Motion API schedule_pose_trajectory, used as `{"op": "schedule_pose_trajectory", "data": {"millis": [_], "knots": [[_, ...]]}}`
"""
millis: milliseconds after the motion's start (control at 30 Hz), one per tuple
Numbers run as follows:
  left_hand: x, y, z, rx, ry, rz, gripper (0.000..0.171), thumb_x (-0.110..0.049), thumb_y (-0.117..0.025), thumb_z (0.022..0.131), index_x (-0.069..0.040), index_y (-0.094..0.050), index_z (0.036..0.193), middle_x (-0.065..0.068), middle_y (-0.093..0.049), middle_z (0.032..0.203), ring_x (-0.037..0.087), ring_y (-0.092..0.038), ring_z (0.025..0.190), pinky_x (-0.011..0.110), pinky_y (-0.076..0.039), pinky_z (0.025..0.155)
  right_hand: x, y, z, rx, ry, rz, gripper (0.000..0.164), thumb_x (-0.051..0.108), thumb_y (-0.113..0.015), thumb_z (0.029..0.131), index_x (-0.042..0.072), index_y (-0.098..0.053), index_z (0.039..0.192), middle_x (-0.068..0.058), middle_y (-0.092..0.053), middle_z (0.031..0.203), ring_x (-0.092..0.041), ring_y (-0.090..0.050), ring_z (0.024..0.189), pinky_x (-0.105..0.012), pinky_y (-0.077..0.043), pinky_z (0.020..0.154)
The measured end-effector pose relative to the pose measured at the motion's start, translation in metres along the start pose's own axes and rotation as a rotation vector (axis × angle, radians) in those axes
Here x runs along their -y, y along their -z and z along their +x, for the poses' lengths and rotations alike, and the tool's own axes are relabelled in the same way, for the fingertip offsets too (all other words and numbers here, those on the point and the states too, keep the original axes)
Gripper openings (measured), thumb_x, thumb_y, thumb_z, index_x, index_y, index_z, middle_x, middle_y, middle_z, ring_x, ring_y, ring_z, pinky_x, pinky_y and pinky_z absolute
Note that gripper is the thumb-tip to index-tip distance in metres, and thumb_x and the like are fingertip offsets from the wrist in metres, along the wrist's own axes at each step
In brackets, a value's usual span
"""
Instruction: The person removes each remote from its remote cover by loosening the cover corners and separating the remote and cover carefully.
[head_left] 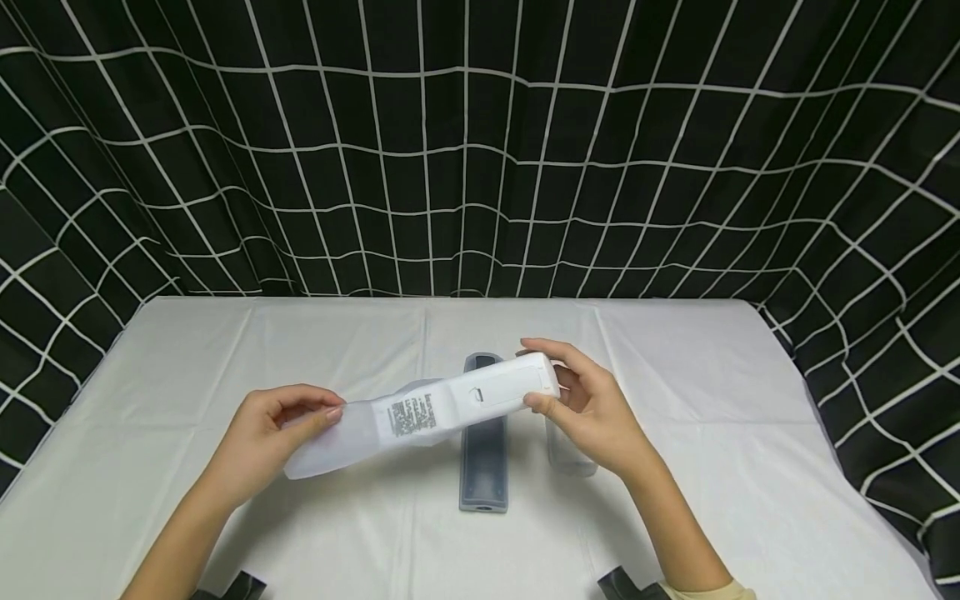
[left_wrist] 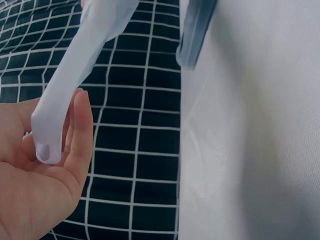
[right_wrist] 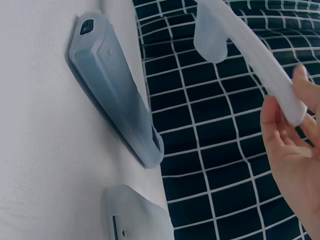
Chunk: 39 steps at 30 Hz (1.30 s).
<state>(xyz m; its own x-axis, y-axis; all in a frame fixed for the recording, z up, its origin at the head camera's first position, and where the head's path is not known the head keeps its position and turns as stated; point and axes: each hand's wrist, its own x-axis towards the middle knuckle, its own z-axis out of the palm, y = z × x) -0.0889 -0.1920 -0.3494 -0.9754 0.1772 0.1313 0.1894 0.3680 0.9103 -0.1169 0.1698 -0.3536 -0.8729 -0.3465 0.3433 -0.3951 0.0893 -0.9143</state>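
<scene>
Both hands hold a white remote control (head_left: 495,392) in the air, its back with a battery cover and small printed text turned up. A thin, translucent whitish sleeve (head_left: 337,442) covers its left part and extends past it. My left hand (head_left: 262,442) pinches the sleeve's loose left end between thumb and fingers. At the other end, my right hand (head_left: 592,408) grips the remote's bare right end, thumb along the near edge and fingers behind. In the right wrist view, a flap of the sleeve (right_wrist: 210,40) hangs below the remote.
Beneath the remote, a blue-grey translucent remote cover (head_left: 483,475) lies lengthwise on the white tablecloth (head_left: 360,533). To its right lies a paler translucent cover (head_left: 570,454), partly behind my right hand. A black curtain with a white grid (head_left: 465,167) surrounds the table's back and sides.
</scene>
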Motion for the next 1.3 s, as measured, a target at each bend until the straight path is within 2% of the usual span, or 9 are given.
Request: {"op": "schedule_pose_trajectory", "data": {"millis": [100,233,400,567,700,967,1167,1300], "knots": [[0.0,-0.002,0.0,0.02,-0.009,-0.015,0.014,-0.008,-0.072,0.092,0.0,-0.074,0.103,0.007,-0.072,0.096,0.009,-0.065,0.079,0.022,-0.056,0.07,0.001,-0.003,0.001,-0.087,-0.017,0.014,0.056,-0.011,-0.067,0.089,-0.003,-0.047,0.141,-0.012,-0.053,0.126,-0.013,-0.063,0.1,-0.023,-0.059,0.079],[-0.002,-0.005,-0.001,0.064,-0.013,-0.015,0.013,-0.008,-0.072,0.092,0.0,-0.073,0.103,0.01,-0.072,0.095,0.011,-0.066,0.076,0.023,-0.057,0.069,0.002,-0.007,0.003,-0.24,-0.045,0.037,0.05,-0.011,-0.068,0.088,-0.008,-0.048,0.133,-0.012,-0.057,0.121,-0.012,-0.065,0.095,-0.024,-0.06,0.077],[-0.002,-0.006,-0.002,0.087,-0.014,-0.012,0.014,-0.008,-0.071,0.092,0.001,-0.072,0.103,0.011,-0.072,0.096,0.012,-0.064,0.074,0.023,-0.056,0.068,0.002,-0.011,0.005,-0.362,-0.01,0.096,0.041,-0.017,-0.07,0.083,-0.013,-0.055,0.122,-0.007,-0.066,0.108,-0.011,-0.068,0.084,-0.028,-0.062,0.074],[0.0,-0.006,-0.002,0.09,-0.035,0.001,0.011,-0.008,-0.07,0.093,-0.001,-0.073,0.101,0.009,-0.072,0.095,0.012,-0.064,0.075,0.024,-0.056,0.067,0.002,-0.014,0.006,-0.412,0.014,0.114,0.038,-0.021,-0.069,0.081,-0.016,-0.057,0.117,-0.004,-0.067,0.106,-0.013,-0.068,0.084,-0.029,-0.062,0.074],[0.003,-0.007,-0.001,0.112,-0.054,-0.005,0.009,-0.008,-0.07,0.093,-0.003,-0.073,0.099,0.007,-0.072,0.093,0.011,-0.063,0.074,0.024,-0.056,0.065,0.003,-0.015,0.007,-0.457,0.013,0.096,0.037,-0.022,-0.069,0.08,-0.016,-0.059,0.116,-0.003,-0.067,0.106,-0.013,-0.067,0.09,-0.027,-0.061,0.077],[0.003,-0.007,-0.002,0.129,-0.026,-0.009,0.011,-0.009,-0.07,0.093,-0.002,-0.073,0.101,0.008,-0.072,0.094,0.011,-0.063,0.075,0.024,-0.056,0.066,0.004,-0.017,0.008,-0.509,0.009,0.083,0.039,-0.022,-0.07,0.079,-0.015,-0.06,0.116,0.0,-0.068,0.105,-0.014,-0.066,0.095,-0.022,-0.059,0.082],[0.004,-0.007,-0.001,0.123,-0.051,0.005,0.007,-0.01,-0.07,0.094,-0.005,-0.073,0.098,0.005,-0.071,0.091,0.012,-0.062,0.074,0.024,-0.055,0.064,0.007,-0.016,0.006,-0.544,-0.02,0.032,0.036,-0.018,-0.072,0.081,-0.012,-0.063,0.116,0.001,-0.068,0.107,-0.014,-0.067,0.098,-0.022,-0.059,0.083],[0.004,-0.006,-0.002,0.129,-0.037,-0.002,0.009,-0.009,-0.07,0.093,-0.004,-0.073,0.1,0.006,-0.071,0.092,0.011,-0.063,0.074,0.023,-0.055,0.066,0.009,-0.014,0.005,-0.551,-0.048,0.02,0.035,-0.015,-0.073,0.083,-0.01,-0.063,0.116,0.001,-0.069,0.109,-0.014,-0.067,0.102,-0.022,-0.059,0.084]]}}
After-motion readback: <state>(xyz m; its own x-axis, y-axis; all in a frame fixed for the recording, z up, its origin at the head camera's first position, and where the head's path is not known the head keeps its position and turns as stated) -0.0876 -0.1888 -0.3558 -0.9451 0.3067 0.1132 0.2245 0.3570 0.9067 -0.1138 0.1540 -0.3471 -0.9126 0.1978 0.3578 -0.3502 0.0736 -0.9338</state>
